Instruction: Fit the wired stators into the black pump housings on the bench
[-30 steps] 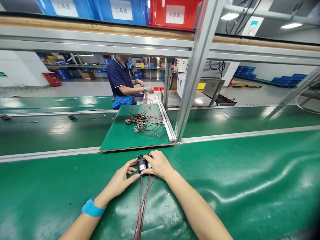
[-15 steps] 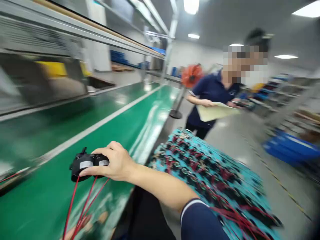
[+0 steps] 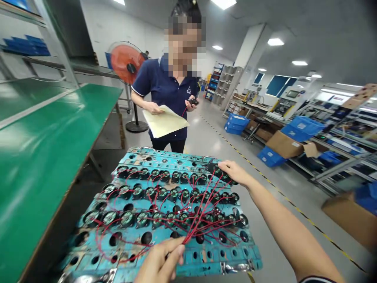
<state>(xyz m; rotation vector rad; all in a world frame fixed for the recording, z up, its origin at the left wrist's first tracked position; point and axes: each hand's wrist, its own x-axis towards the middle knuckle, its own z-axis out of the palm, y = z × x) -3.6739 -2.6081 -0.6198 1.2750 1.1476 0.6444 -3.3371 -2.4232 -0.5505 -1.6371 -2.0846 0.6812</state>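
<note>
A turquoise board (image 3: 206,269) bears rows of round black parts (image 3: 127,218) with green insides and thin red wires. At its near edge my left hand (image 3: 165,257) is closed in a pinch on a bundle of red wires (image 3: 196,222). These wires run up to the black round parts (image 3: 216,169) at the board's far right corner. My right hand (image 3: 235,172) is closed around those parts; its fingers partly cover them. Whether they touch the board I cannot tell.
A green-topped bench (image 3: 59,157) runs along the left. Beyond the board stands a person (image 3: 176,90) holding pale yellow paper (image 3: 165,122) and a small black part with a red wire. Behind are an orange fan (image 3: 126,63) and, to the right, blue bins (image 3: 237,122) and cardboard boxes.
The view has swung right, from the green bench to the turquoise board. My right hand has carried the black parts from over the bench to the board's far right; my left hand has come along with the wires.
</note>
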